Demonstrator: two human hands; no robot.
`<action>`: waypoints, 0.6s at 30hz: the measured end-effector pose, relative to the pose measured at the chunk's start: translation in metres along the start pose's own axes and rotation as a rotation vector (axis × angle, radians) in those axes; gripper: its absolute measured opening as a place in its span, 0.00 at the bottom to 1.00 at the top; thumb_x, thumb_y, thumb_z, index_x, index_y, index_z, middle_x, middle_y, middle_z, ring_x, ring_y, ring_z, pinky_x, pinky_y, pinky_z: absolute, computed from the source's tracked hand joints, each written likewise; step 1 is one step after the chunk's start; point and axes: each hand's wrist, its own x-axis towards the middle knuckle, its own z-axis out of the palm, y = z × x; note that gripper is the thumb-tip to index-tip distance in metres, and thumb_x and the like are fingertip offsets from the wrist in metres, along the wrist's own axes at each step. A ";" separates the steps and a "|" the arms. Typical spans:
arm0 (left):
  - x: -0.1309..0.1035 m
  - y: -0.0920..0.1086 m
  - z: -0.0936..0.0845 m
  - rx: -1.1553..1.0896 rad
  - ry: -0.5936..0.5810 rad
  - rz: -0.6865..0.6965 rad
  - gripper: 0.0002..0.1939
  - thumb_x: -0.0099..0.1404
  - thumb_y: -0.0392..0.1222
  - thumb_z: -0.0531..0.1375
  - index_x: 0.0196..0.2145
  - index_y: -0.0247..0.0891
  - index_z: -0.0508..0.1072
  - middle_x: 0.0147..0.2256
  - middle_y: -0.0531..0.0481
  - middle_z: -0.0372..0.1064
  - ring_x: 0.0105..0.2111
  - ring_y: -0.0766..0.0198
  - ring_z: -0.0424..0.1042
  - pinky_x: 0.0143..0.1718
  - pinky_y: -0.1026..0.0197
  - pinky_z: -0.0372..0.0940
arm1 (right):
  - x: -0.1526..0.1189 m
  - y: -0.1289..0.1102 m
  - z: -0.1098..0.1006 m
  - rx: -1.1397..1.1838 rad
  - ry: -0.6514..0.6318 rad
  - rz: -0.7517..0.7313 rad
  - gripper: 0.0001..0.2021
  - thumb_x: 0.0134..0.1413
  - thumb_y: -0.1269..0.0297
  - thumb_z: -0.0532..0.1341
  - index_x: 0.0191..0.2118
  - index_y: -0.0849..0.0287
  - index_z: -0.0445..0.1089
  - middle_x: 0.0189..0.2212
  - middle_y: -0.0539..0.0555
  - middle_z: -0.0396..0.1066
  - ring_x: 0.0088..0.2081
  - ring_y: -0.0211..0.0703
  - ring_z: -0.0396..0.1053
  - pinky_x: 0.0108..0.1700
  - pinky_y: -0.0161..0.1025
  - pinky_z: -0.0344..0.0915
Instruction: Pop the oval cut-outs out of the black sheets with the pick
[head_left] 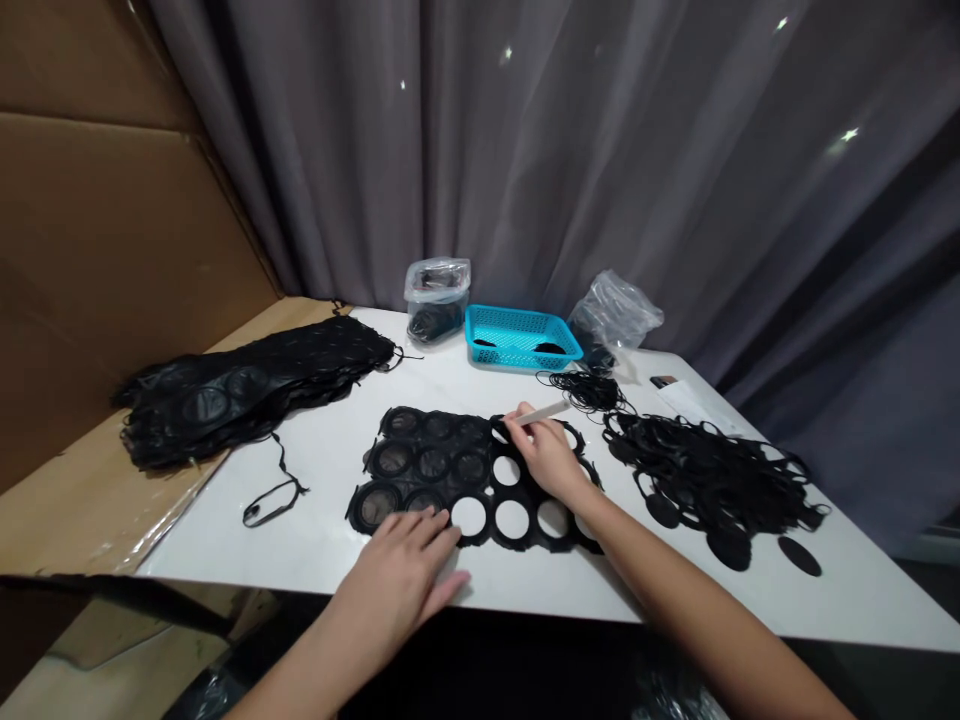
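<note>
A black rubber-like sheet [433,430] with rows of round shapes lies flat on the white table. Its right part has round holes through which the table shows; its left part still has thin dark discs in the rings. My left hand [409,550] rests on the sheet's front edge, fingers stretched out and holding nothing. Over the upper right of the sheet, my right hand [547,450] grips a slim whitish pen-like tool [541,412]. The tool's lower tip is hidden by the fingers.
A stack of black sheets [255,385] lies at the left. Behind stand a clear tub [437,300], a blue basket [525,320] and a plastic bag [616,308]. At the right are a heap of black scraps [712,470] and a loose black disc [799,556]. A cardboard wall [112,250] rises left.
</note>
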 end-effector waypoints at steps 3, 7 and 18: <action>0.024 -0.018 0.007 0.003 0.042 -0.053 0.13 0.74 0.42 0.56 0.52 0.37 0.74 0.58 0.39 0.70 0.56 0.50 0.71 0.55 0.47 0.68 | 0.000 -0.001 0.021 0.049 -0.206 -0.137 0.07 0.66 0.66 0.53 0.35 0.56 0.65 0.33 0.52 0.69 0.37 0.43 0.67 0.43 0.39 0.62; 0.031 -0.036 0.026 0.006 0.002 0.002 0.19 0.73 0.43 0.57 0.59 0.40 0.69 0.63 0.40 0.64 0.64 0.44 0.61 0.61 0.37 0.60 | -0.007 -0.004 0.038 0.114 -0.350 -0.106 0.05 0.65 0.68 0.55 0.35 0.57 0.66 0.38 0.53 0.69 0.41 0.43 0.68 0.48 0.41 0.62; 0.022 -0.037 0.031 -0.026 -0.051 -0.015 0.21 0.72 0.44 0.58 0.61 0.45 0.68 0.66 0.40 0.58 0.67 0.39 0.54 0.62 0.32 0.56 | -0.009 -0.001 0.038 0.161 -0.350 -0.058 0.06 0.62 0.69 0.58 0.32 0.57 0.62 0.39 0.53 0.66 0.43 0.43 0.66 0.50 0.42 0.63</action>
